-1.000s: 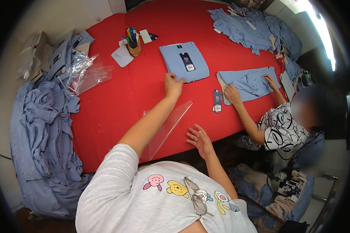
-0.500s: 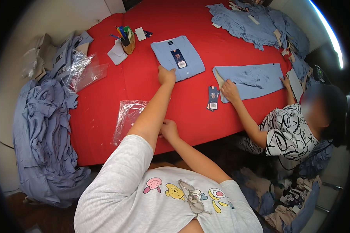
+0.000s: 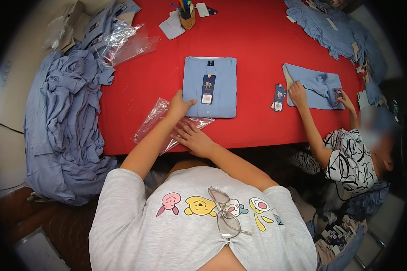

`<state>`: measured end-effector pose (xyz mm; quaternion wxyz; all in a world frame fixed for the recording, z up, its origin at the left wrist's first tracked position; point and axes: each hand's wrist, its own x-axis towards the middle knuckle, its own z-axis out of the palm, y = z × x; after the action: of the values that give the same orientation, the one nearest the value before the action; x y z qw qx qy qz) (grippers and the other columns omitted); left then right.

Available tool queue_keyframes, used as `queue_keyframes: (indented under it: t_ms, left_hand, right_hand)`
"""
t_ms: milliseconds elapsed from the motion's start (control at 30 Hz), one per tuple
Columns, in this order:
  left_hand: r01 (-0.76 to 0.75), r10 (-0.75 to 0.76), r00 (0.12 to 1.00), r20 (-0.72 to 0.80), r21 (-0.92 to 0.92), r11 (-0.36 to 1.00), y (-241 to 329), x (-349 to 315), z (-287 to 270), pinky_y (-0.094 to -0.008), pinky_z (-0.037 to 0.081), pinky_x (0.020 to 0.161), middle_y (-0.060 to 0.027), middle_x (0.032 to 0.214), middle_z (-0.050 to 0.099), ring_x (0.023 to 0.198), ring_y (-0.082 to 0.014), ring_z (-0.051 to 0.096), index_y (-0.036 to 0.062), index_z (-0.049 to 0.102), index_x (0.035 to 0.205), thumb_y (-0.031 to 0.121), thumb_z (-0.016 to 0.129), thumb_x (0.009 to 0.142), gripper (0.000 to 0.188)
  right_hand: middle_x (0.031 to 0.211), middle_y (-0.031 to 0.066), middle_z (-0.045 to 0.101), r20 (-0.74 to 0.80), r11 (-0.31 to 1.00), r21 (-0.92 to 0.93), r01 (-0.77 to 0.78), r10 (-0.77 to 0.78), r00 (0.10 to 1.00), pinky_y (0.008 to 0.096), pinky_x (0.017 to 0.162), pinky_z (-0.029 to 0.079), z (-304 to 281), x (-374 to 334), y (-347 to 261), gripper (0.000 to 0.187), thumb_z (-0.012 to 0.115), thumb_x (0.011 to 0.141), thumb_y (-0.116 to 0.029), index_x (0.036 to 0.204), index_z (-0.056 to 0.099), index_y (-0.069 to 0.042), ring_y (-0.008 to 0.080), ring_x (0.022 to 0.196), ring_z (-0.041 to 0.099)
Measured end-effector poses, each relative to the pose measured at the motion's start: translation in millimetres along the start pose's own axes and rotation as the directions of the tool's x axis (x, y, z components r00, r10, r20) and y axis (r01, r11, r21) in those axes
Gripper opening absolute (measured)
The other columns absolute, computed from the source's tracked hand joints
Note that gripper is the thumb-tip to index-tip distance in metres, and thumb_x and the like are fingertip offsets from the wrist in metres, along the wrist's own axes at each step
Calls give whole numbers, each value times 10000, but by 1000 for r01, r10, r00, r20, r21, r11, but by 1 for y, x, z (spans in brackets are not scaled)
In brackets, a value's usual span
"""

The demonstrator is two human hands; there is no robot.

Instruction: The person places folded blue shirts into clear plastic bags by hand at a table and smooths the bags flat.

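Glossy clear plastic bag (image 3: 160, 124) — matt blue cloth shirt (image 3: 221, 86).

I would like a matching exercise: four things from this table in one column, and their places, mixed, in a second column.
Things:
1. folded blue shirt
2. clear plastic bag
3. pen cup
4. heap of blue cloth

Places:
A. over the table's left edge
B. far edge of the red table
C. under the right hand
D. its near corner under the left hand

Pairs: 1-D, 2-C, 3-B, 4-A

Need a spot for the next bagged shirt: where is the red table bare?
Bare red table between pen cup and folded blue shirt, and between that shirt and the co-worker's shirt. Crowded: left edge, far right corner.
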<state>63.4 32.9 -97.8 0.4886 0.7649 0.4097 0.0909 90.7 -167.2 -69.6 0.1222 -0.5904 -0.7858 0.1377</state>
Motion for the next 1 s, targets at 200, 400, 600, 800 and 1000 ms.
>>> queue_keyframes:
  t_ms: [200,400,600,800,1000]
  left_hand:
    - [52,-58,998,-37,-148,988,-40,-89,-15,-434,598,853,-260,1060,762,979,-344,760,-58,616,1176,202,915,855,510]
    - [134,-124,991,54,-271,953,-28,-121,-30,-354,594,844,-185,1042,772,976,-209,742,-56,650,1189,138,882,907,415]
    - [177,-90,971,223,-409,895,-49,-127,-30,-315,575,898,-171,1085,783,1012,-180,735,-73,663,1226,90,797,990,317]
    - [144,-36,952,305,-339,930,-79,-153,-25,-335,567,847,-167,1024,801,923,-177,738,-48,690,1230,112,752,1017,274]
    - [165,-57,899,435,-213,963,-91,-180,-41,-326,536,728,-135,872,773,772,-155,685,-44,711,1185,138,785,994,274]
  right_hand:
    - [1234,145,780,-126,987,146,62,-43,991,480,1080,520,25,7,-24,327,753,934,-305,1192,793,-107,332,1186,722]
    - [911,123,799,316,291,824,-487,478,820,349,777,582,1,-64,-48,182,755,995,-176,1072,791,-16,204,819,760]
    - [825,143,765,423,147,505,-850,817,393,380,716,567,18,-191,-76,190,748,989,-189,1030,784,-7,213,737,729]
    - [870,176,771,365,33,512,-858,896,253,403,762,574,55,-225,-116,172,761,948,-162,1027,785,-11,271,780,745]
    - [1138,192,782,245,135,431,-892,934,260,395,817,582,43,-221,-125,133,779,890,-101,973,761,2,272,947,771]
